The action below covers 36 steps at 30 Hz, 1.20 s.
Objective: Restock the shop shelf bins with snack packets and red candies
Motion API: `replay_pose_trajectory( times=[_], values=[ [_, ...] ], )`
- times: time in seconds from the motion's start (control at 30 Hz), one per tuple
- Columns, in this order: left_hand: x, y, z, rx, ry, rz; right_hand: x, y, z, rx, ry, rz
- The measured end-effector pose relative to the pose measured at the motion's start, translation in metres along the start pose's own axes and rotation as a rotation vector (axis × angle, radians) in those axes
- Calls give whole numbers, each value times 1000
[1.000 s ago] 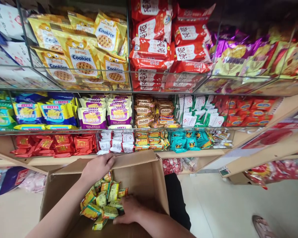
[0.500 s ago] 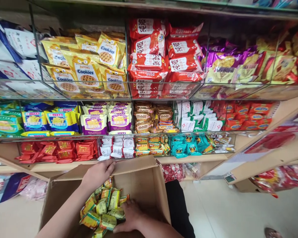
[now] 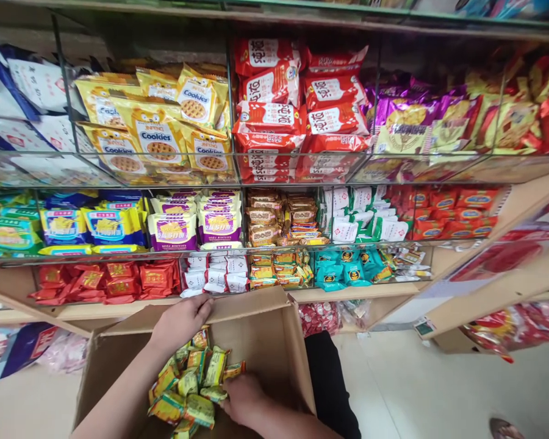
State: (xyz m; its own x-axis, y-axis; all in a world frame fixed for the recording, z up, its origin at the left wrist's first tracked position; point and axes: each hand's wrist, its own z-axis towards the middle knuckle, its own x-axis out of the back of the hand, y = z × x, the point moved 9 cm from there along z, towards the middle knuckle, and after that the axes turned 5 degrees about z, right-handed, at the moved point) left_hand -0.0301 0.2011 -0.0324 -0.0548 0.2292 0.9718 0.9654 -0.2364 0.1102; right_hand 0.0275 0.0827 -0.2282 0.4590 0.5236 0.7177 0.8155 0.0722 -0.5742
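Note:
An open cardboard box (image 3: 263,332) stands below the shelves, with several small yellow-green snack packets (image 3: 187,384) piled in it. My left hand (image 3: 182,320) is closed over the box's far flap, its thumb along the edge and some fingers hidden. Inside the box, my right hand (image 3: 246,397) is at the right side of the pile. Its fingers are curled in at the end of one snack packet (image 3: 213,394), and the fingertips are partly hidden. Another packet (image 3: 235,369) lies just beyond its knuckles.
Glass-fronted shelves hold yellow cookie bags (image 3: 158,137), red biscuit packs (image 3: 269,113) and purple-and-white soda biscuits (image 3: 174,228). Matching small yellow-orange packets (image 3: 281,268) fill a low compartment beside teal ones (image 3: 348,271). A dark-clothed leg (image 3: 329,387) is right of the box; a foot (image 3: 504,428) shows lower right.
My right hand has drawn its spread fingers in and curled them at the pile's right side, shifting the packets there slightly. My left hand stays on the flap.

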Motion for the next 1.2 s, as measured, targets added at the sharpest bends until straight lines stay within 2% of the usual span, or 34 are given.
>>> replay_pose_trajectory(
  times=[0.13, 0.2, 0.27, 0.37, 0.43, 0.5, 0.6, 0.67, 0.73, 0.9, 1.03, 1.1, 1.2],
  values=[
    [1, 2, 0, 2, 22, -14, 17, -7, -16, 14, 28, -44],
    [3, 2, 1, 6, 42, -47, 37, -8, -29, 2, 104, -13],
    [7, 4, 0, -32, 92, -178, 64, -7, -47, -18, 203, 98],
    [24, 11, -17, -144, 274, -620, 104, -3, -79, -6, 287, 501],
    [31, 14, -37, -177, 360, -942, 126, -1, -97, 40, 300, 924],
    [24, 24, -56, -161, 285, -1138, 142, 0, -112, 61, 312, 1194],
    [3, 49, -79, -139, 24, -1298, 158, -3, -125, 81, 366, 1296],
    [-11, 59, -89, -117, -105, -1408, 162, -8, -128, 98, 389, 1261],
    [-22, 59, -93, -65, -160, -1504, 163, -12, -127, 108, 394, 1190],
    [-42, 44, -93, 78, -166, -1634, 155, -7, -120, 77, 447, 1019],
    [-59, 39, -95, 157, -183, -1616, 137, 3, -114, 45, 472, 1058],
    [-62, 41, -95, 138, -168, -1599, 129, 1, -112, 65, 436, 1105],
    [-54, 50, -97, 5, -140, -1524, 129, -7, -116, 123, 363, 1094]
  ],
)
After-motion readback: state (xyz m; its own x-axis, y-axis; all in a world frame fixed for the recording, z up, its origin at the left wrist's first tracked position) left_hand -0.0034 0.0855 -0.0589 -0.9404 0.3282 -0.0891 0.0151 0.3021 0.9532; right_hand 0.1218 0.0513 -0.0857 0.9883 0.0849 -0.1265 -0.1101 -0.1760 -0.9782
